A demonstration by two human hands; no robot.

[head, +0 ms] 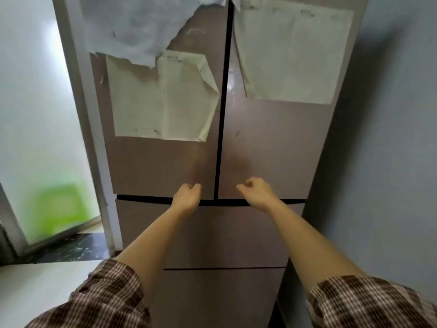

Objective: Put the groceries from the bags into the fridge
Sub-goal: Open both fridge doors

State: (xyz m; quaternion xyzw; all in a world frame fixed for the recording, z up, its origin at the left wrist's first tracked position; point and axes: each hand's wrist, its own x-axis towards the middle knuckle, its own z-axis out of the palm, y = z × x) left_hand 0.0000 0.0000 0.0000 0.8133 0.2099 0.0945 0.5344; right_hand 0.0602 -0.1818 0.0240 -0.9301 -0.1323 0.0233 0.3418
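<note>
A brown fridge fills the view, and its two upper doors, the left door (163,162) and the right door (272,150), are both closed. My left hand (188,196) hovers in front of the bottom edge of the left door, fingers curled, holding nothing. My right hand (256,191) is level with it in front of the bottom edge of the right door, fingers also curled and empty. Below the hands run the dark gap (142,198) and two closed drawers (224,237). No bag or grocery item is in view.
Paper sheets (163,98) and a white cloth (132,24) hang on the doors. A frosted glass panel (40,114) with a green shape behind it stands to the left. A grey wall (397,138) is close on the right. A dark stone sill (71,247) lies at the lower left.
</note>
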